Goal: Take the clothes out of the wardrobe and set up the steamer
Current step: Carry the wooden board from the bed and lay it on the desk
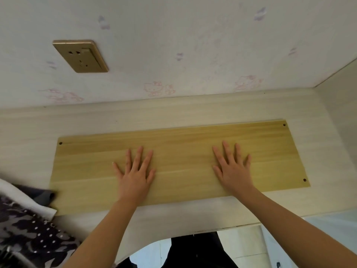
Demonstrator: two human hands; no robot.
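Observation:
My left hand (135, 171) and my right hand (232, 167) both lie flat, palms down and fingers spread, on a yellowish wooden board (179, 144). The board rests on a pale desk top (27, 132) and has small screw holes near its corners. Neither hand holds anything. Dark patterned cloth with white dots (29, 233) lies bunched at the desk's left front corner, with a white layer under it. No steamer and no wardrobe are in view.
A gold wall socket (81, 56) sits on the cartoon-cat wallpaper above the desk, to the left. A pale side panel (340, 105) closes the desk on the right. The desk's front edge curves inward above dark trousers (197, 252) and a tiled floor.

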